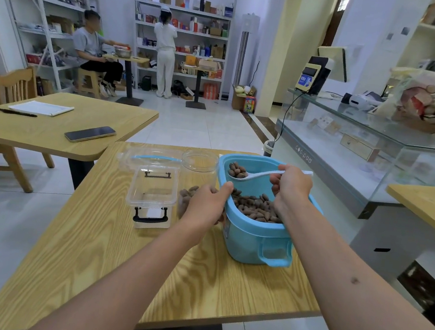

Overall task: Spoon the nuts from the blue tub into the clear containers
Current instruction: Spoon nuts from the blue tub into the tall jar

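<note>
The white spoon [259,174] lies nearly level above the blue tub [254,238], its long axis going left to right, with the bowl to the left and full of nuts [236,170]. The right hand [290,184] grips its handle with curled fingers. The left hand [206,206] holds the round clear jar [198,173], which has some nuts at the bottom and touches the tub. The tub holds many nuts. The rectangular clear box [152,195] stands just left of the jar on the wooden table [95,246]

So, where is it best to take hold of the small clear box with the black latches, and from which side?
Grip the small clear box by its two long side walls, from above. It stands upright, open and empty. The black latch hangs on the near end, another is on the far end, so the long sides are smooth and free.
</note>
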